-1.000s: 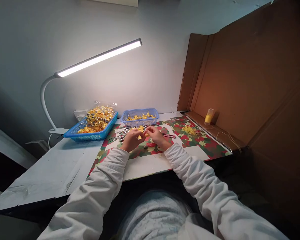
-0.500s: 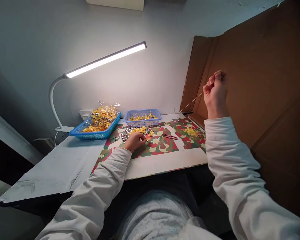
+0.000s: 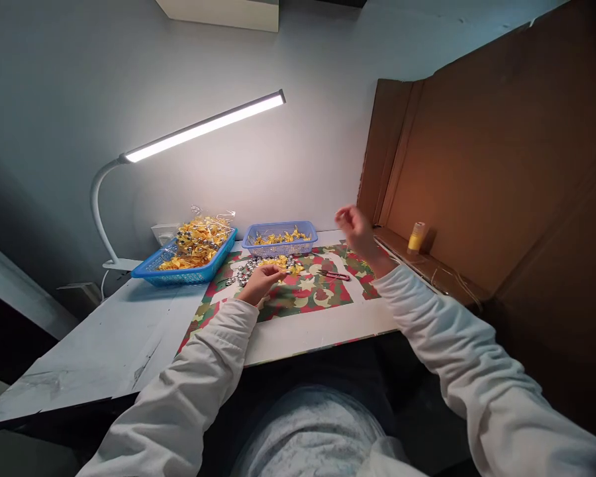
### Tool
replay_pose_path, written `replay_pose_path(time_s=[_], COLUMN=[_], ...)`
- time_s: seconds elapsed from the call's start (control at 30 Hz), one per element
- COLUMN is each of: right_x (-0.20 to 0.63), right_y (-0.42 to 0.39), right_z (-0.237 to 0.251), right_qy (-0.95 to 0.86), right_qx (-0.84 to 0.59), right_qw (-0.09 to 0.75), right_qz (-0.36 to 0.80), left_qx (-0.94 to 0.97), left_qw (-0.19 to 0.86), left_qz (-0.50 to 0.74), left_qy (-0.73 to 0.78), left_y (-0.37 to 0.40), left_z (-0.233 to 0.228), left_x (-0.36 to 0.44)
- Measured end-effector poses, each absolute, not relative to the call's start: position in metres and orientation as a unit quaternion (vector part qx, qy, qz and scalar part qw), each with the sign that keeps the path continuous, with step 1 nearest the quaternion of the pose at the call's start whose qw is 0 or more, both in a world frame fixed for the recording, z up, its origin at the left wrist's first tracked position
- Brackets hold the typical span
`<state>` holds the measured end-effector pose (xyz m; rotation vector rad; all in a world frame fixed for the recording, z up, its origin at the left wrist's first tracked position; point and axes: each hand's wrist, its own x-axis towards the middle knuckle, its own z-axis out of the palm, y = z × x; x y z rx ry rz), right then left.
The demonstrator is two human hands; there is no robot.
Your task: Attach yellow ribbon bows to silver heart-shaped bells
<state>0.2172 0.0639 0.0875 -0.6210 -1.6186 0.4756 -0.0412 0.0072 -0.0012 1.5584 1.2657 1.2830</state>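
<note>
Left hand (image 3: 259,283) rested on the red-green camouflage-print mat (image 3: 308,295) at table (image 3: 104,344) centre, grip curled down onto a small yellow piece (image 3: 278,265), whether pinching it: can't tell. Just beyond its fingertips lay a loose pile of silver beads and yellow pieces (image 3: 263,265). Right hand (image 3: 356,230) was raised above the mat's right part, fingers loosely bent, thumb near forefinger; anything pinched too small to tell. Small red-handled snips (image 3: 334,274) lay on the mat between the hands. Farther back: large blue plastic basket (image 3: 183,265) of yellow-and-silver items, small blue basket (image 3: 279,239) near the far edge. Yellow thread spool (image 3: 416,236) sat on the brown cardboard (image 3: 477,172) at right. White LED desk lamp (image 3: 198,127) overhead.
</note>
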Motion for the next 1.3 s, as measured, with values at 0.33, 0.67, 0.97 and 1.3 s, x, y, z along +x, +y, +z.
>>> replay_pose_path(time_s=[0.33, 0.67, 0.97, 1.3], right_x=[0.151, 0.151, 0.155, 0.222], right_y=[0.036, 0.033, 0.031, 0.116], right_z=[0.010, -0.002, 0.004, 0.099], right_qy=[-0.861, -0.864, -0.794, -0.336], right_qx=[-0.252, -0.250, -0.266, -0.293], right_qw=[0.396, 0.407, 0.465, 0.703], right_qz=[0.195, 0.158, 0.289, 0.554], left_qx=[0.554, 0.519, 0.569, 0.828], left_qw=[0.450, 0.539, 0.441, 0.079], left_qz=[0.484, 0.455, 0.502, 0.272], left_qy=[0.507, 0.483, 0.480, 0.485], left_y=[0.005, 0.004, 0.002, -0.026], left_z=[-0.002, -0.002, 0.001, 0.029], left_x=[-0.038, -0.038, -0.034, -0.027])
